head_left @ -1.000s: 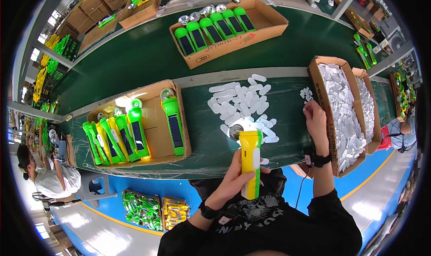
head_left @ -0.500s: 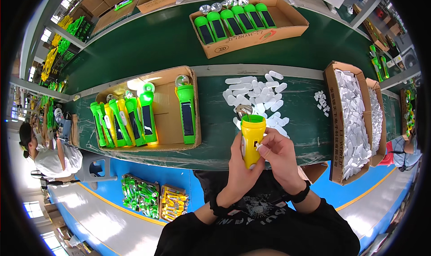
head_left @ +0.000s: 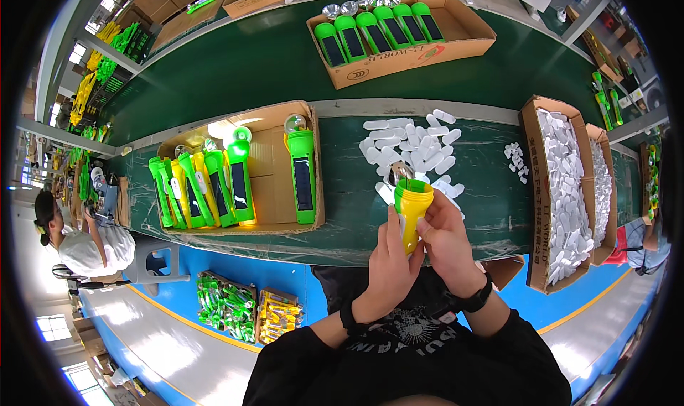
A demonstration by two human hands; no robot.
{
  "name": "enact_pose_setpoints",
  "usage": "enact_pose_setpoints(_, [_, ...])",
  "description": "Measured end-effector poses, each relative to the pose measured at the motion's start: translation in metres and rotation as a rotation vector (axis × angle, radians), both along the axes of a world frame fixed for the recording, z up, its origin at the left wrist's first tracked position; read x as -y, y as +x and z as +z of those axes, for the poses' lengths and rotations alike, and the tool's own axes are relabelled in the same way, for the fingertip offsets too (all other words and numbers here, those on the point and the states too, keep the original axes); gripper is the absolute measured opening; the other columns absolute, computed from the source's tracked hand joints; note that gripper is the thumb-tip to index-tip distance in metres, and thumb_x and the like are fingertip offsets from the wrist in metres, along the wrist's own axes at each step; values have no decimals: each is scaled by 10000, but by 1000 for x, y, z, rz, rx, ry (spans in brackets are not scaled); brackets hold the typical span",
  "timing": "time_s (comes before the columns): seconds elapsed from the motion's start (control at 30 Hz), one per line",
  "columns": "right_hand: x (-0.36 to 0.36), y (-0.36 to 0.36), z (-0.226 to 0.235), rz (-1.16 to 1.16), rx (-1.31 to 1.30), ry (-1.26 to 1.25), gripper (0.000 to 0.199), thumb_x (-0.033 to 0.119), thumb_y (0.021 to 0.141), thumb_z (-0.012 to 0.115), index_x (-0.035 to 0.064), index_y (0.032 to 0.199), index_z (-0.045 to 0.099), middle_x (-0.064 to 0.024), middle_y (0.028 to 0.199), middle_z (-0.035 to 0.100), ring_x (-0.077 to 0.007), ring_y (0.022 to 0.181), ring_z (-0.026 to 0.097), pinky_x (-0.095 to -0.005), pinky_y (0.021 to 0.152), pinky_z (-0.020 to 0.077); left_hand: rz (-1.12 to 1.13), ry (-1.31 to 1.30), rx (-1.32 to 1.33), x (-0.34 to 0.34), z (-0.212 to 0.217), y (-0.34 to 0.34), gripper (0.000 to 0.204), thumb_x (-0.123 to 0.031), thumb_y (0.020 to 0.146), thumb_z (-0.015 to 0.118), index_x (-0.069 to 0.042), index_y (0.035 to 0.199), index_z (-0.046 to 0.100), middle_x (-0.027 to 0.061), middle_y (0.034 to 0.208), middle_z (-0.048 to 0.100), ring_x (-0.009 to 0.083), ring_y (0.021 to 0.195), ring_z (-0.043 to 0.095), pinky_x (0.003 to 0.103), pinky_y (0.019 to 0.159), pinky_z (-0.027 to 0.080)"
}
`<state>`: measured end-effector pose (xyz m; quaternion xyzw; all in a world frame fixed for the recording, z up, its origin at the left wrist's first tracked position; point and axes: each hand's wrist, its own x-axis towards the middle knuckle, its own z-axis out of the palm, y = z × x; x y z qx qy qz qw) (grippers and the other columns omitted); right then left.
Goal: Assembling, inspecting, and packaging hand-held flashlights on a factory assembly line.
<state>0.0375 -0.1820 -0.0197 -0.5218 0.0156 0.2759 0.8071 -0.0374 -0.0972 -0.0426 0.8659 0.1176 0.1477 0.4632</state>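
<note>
A yellow flashlight body (head_left: 411, 214) stands nearly upright between my hands, its green-lined mouth facing up. A silver reflector (head_left: 401, 172) hangs out beyond the mouth. My left hand (head_left: 392, 263) grips the body from the left and below, fingers pressed along its side. My right hand (head_left: 450, 246) is closed round the right side, its thumb against the yellow surface. Whether a small part lies under that thumb is hidden. Just beyond the flashlight, long white plastic pieces (head_left: 417, 146) lie in a loose pile on the green table (head_left: 349, 192).
Left of my hands, a carton (head_left: 267, 185) holds several green and yellow flashlights. Another carton (head_left: 463, 39) with green flashlights stands across the table. Small white parts (head_left: 516, 162) lie to the right, beside a box of white pieces (head_left: 566, 192). A seated person (head_left: 89, 246) is far left.
The flashlight and both hands have shifted slightly right. My right fingers have gone from pinching a small white piece at the side slot to wrapping the body; the slot has turned from view.
</note>
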Motion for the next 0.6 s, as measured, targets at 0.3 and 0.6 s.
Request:
enact_pose_setpoints(0.3, [-6,7,1,-82,-5,109,459,25,880,572,-30,1310,420,-116,1168,572,-160,1034,573,-284,862,480,-54,-362,84,-14,13,22,721,-38,777,679,31,1345,240,248,1170,496,348,1028,587,379,822,491])
enact_pose_setpoints(0.6, [-5,8,-5,15,192,-153,436,48,870,592,-61,1274,470,-133,970,660,-118,844,629,-241,740,506,-75,-517,-11,-19,13,20,710,-11,782,658,17,1344,225,238,1136,520,307,1016,597,372,811,497])
